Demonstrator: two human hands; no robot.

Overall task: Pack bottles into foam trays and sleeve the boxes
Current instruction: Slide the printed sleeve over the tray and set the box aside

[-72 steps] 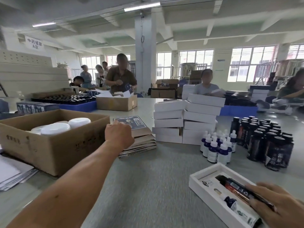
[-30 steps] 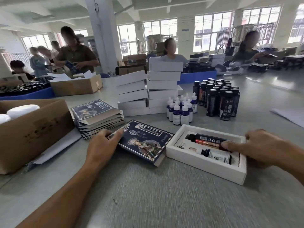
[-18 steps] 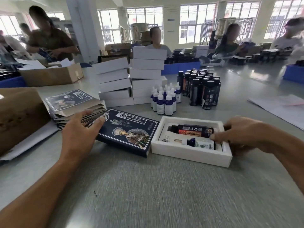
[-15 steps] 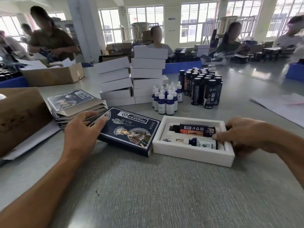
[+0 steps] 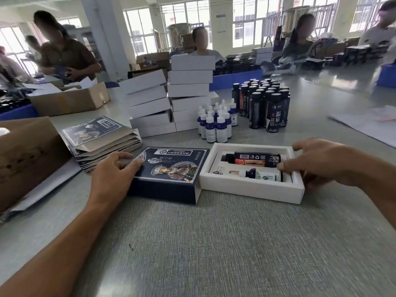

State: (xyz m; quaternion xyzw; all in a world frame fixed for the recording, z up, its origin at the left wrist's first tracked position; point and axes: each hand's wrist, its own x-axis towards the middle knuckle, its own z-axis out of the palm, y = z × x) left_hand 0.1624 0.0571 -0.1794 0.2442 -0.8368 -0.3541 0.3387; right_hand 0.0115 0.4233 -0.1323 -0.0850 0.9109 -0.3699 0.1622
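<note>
A white foam tray box [image 5: 250, 191] lies on the grey table, holding a black bottle [image 5: 255, 159] and a small blue dropper bottle [image 5: 261, 175] on their sides. My right hand [image 5: 321, 161] grips the tray's right end, thumb under the near corner, fingers over the far rim. Left of it lies a dark blue printed sleeve [image 5: 169, 174], its open right end touching the tray's left end. My left hand [image 5: 111, 174] holds the sleeve's left end, fingers on top.
A stack of flat sleeves [image 5: 96, 138] sits at the left beside a brown carton [image 5: 25, 159]. Behind stand stacked white boxes [image 5: 171, 101], several dropper bottles [image 5: 216, 123] and several black bottles [image 5: 265, 103]. Other people work at the far side. Paper sheets [image 5: 368, 125] lie right.
My left hand took a sleeve from the stack and set it beside the tray. The tray and the sleeve have come together; their ends now meet.
</note>
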